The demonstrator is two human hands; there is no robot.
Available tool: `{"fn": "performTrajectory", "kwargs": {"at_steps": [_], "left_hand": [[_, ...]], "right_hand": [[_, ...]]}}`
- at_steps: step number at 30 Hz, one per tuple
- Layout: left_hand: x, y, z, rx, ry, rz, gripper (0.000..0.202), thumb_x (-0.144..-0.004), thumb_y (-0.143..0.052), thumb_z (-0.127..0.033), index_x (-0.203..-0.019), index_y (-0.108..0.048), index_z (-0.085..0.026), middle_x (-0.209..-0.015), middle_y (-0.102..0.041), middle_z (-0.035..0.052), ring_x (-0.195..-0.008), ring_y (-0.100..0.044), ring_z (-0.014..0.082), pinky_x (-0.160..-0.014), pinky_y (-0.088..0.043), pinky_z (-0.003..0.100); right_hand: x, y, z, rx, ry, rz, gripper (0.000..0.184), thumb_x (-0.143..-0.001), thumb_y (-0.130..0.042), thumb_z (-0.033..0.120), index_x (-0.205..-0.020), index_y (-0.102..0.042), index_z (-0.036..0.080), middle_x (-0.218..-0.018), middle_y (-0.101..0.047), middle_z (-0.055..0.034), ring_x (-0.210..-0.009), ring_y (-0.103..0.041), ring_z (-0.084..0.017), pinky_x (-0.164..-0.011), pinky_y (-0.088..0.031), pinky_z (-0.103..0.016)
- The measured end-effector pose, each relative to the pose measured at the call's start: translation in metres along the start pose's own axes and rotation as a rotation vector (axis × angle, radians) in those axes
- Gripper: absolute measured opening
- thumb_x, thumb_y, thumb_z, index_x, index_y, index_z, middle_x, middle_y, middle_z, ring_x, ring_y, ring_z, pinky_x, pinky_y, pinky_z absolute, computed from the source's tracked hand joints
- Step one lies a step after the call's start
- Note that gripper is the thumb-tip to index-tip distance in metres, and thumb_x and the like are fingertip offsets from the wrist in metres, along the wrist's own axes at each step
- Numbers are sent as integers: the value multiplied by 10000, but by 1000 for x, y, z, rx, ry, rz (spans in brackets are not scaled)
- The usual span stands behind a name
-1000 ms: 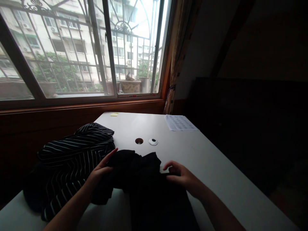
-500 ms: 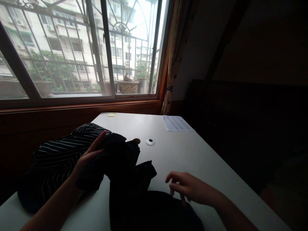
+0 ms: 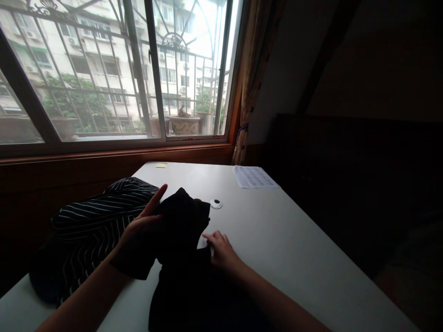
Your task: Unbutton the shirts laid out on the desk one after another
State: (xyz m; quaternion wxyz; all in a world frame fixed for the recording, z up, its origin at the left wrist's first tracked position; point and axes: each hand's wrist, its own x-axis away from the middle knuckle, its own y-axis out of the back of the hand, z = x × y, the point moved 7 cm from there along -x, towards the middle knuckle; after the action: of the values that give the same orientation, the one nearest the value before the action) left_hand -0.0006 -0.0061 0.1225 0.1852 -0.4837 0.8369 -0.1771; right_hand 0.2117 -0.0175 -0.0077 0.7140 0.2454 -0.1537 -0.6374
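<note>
A black garment point(image 3: 183, 235), too dark to show its details, is partly lifted and partly spread over the near part of the table. My left hand point(image 3: 143, 221) is closed on its upper part, with the index finger pointing up and the other fingers hidden by the cloth. At the garment's right edge, my right hand point(image 3: 221, 249) has its fingers bent and gripping the cloth. Beside my left arm lies a bunched black cloth with white stripes point(image 3: 100, 212).
The white table point(image 3: 270, 235) has a round grommet point(image 3: 216, 204) near its middle. Printed sheets point(image 3: 256, 177) lie at the far right and a yellow sticky note point(image 3: 161, 165) at the far left. A window point(image 3: 114, 74) and a curtain point(image 3: 254, 69) stand behind.
My right hand has moved left and closed on the garment's edge. My left hand has shifted slightly right with the raised part of the garment.
</note>
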Motion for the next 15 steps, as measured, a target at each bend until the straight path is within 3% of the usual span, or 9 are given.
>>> {"fn": "performTrajectory", "kwargs": {"at_steps": [2,5,8,11,15], "left_hand": [[1,-9,-1,15,6,38,833,-873,-636,-152,-1531,-215,-441,-1282,-665,-5,-1059,-701,248,-886,-605,339],[3,-17,-4,14,15,40,876,-861,-629,-144,-1540,-162,-442,-1233,-690,-19,-963,-730,212,-832,-616,304],[6,-10,-15,-72,1,-27,869,-847,-644,-164,-1539,-190,-430,-1233,-690,-30,-1036,-707,218,-887,-600,308],[8,8,-27,-226,18,-109,766,-845,-653,-200,-1500,-326,-426,-1345,-624,-38,-1247,-587,256,-1005,-544,360],[12,25,-37,-410,-4,-120,579,-797,-699,-210,-1346,-585,-352,-1453,-527,-49,-1378,-443,290,-1120,-437,394]], "right_hand": [[-7,-9,4,-123,13,53,349,-684,-727,149,-1016,-713,253,-1083,-612,-54,-1070,-522,-274,-972,-392,-423],[-9,-15,12,-333,18,124,230,-785,-662,272,-1007,-652,215,-982,-646,-43,-897,-605,-227,-795,-483,-365],[1,2,15,-660,-47,107,197,-836,-639,346,-970,-582,214,-942,-657,-37,-769,-617,-185,-668,-481,-308],[19,42,13,-970,-93,-1,219,-787,-730,311,-864,-549,216,-867,-641,1,-698,-582,-133,-623,-460,-252],[48,127,12,-935,-50,-198,251,-740,-761,237,-854,-537,232,-722,-550,60,-585,-514,-88,-526,-432,-192]]}}
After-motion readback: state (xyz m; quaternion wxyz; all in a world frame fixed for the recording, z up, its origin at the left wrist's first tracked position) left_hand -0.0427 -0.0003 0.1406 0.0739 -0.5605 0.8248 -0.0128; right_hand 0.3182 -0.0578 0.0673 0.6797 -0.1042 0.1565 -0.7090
